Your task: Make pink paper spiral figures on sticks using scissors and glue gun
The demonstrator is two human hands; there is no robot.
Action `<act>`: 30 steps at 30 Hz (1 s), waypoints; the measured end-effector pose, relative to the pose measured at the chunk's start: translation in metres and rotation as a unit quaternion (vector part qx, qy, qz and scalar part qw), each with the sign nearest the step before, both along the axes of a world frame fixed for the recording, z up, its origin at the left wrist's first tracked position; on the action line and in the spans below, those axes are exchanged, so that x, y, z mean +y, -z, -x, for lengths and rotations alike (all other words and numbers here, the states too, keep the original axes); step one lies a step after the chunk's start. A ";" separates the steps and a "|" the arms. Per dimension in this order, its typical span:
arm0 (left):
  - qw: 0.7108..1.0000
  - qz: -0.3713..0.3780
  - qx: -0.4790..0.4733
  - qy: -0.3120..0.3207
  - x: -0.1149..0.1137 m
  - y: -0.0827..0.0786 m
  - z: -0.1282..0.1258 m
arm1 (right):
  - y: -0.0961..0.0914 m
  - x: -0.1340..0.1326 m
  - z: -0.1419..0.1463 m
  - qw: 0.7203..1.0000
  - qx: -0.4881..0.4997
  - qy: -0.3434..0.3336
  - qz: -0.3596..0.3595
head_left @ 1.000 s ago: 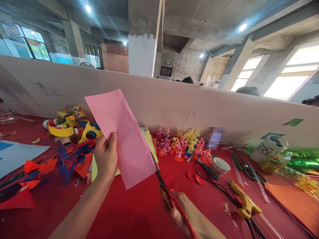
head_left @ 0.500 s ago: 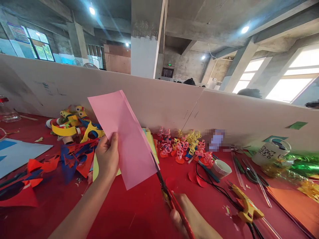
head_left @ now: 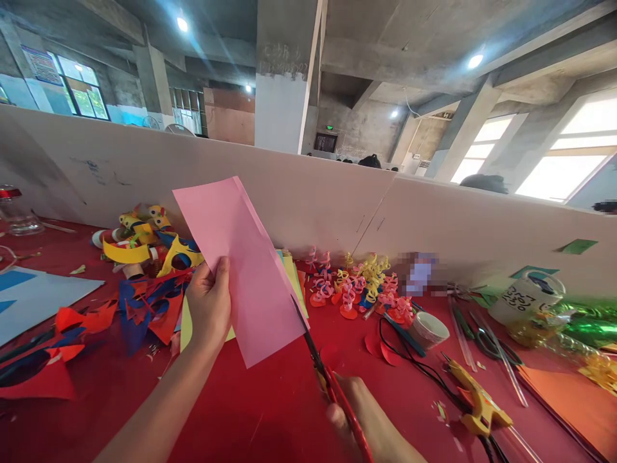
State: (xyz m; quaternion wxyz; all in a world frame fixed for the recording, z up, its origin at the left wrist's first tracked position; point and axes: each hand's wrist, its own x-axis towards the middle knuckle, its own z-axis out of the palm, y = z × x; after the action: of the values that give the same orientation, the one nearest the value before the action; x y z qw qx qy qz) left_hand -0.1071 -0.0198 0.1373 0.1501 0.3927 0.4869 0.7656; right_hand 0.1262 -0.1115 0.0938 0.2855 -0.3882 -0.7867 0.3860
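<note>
One pink sheet [head_left: 260, 283], left edge pinched in left hand [head_left: 211, 301], right edge against scissors [head_left: 332, 384] clasped in right hand [head_left: 359, 402]

Craft workshop, by all appearances: raw concrete ceiling [head_left: 405, 38], one part-painted pillar [head_left: 278, 109], large windows [head_left: 562, 164]. Before me, one red worktable [head_left: 284, 418] against a pale partition [head_left: 299, 199], bearing scissors [head_left: 331, 381], pink paper [head_left: 258, 270], yellow glue gun [head_left: 482, 405], curled-paper ornaments [head_left: 371, 281], coloured offcuts [head_left: 161, 318].
</note>
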 end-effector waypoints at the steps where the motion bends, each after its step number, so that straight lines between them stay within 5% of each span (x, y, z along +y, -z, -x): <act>1: 1.000 0.002 0.001 -0.001 0.000 0.000 0.000 | -0.002 0.000 0.000 1.000 0.004 -0.003 0.006; 7: 0.999 -0.010 -0.039 0.020 0.002 -0.002 -0.002 | -0.002 0.004 0.002 0.999 0.017 0.001 0.028; 13: 0.988 -0.036 -0.063 0.138 0.003 -0.005 -0.006 | -0.003 0.002 -0.003 1.000 0.018 0.005 0.023; 21: 0.991 0.006 0.083 0.106 -0.001 -0.003 -0.007 | 0.000 0.001 -0.012 0.999 0.019 -0.030 0.009; 30: 0.988 0.018 0.123 0.095 -0.007 -0.002 -0.018 | -0.006 0.002 -0.012 0.999 0.033 -0.042 -0.006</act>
State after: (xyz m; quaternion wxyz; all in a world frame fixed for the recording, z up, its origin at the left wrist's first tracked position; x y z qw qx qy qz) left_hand -0.0893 -0.0271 0.1388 0.1680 0.5257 0.4761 0.6847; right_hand 0.1382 -0.1091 0.0999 0.2968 -0.3402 -0.7950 0.4051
